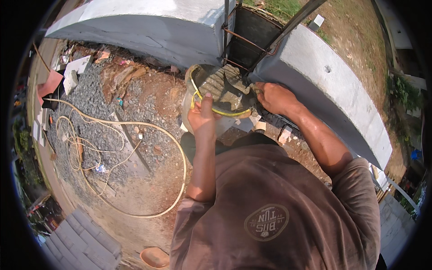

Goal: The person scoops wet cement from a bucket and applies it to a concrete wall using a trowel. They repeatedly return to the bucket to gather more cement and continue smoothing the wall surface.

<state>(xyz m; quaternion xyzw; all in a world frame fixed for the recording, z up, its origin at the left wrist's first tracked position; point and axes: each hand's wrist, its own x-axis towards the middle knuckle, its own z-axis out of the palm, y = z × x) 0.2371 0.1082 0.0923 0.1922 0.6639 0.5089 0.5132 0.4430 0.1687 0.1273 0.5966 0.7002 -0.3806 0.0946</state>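
Brown T-shirt cloth (288, 189) over my torso, with a rounded badge on its front, sits closest to the camera, on the near side of the mud-smeared bucket (190, 73). My left hand (201, 118) holds the bucket by its near-left edge, thumb over the top, beside a yellow strip (234, 113) that curves along the near rim. Grey-brown muck coats the bucket's inside. Just right of the bucket, my right hand (276, 98) is curled, fingers bent together; I cannot tell what, if anything, they grip. Left of the bucket, a cream hose (185, 173) loops over soil and grey gravel (96, 101). Beyond the bucket, a metal frame (297, 21) and a dark panel (254, 24) stand between two low grey-white walls (135, 36). Broken tile pieces (285, 134) lie near the bucket's right side, toward me.
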